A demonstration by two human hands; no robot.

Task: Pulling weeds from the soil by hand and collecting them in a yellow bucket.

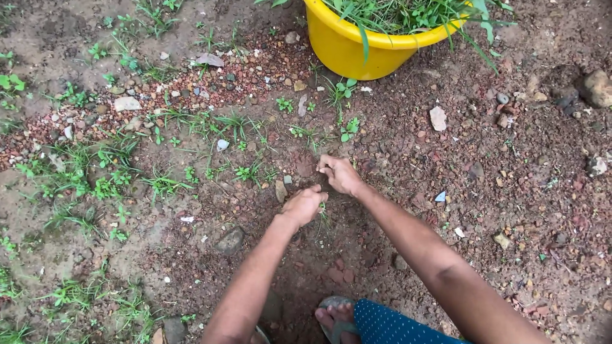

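Observation:
My left hand (303,205) reaches down to the bare reddish soil with its fingers curled closed around a small green weed (324,215) at ground level. My right hand (340,174) is just beyond it, fingers pinched together low over the dirt; what it pinches is too small to see. A yellow plastic tub (357,44) filled with pulled green weeds stands at the top centre, about a forearm's length past my hands.
Patches of small green weeds (95,178) cover the ground to the left. Loose stones (438,118) and brick-red gravel (210,83) lie scattered about. My sandalled foot (335,318) and a dotted teal cloth (389,325) are at the bottom edge.

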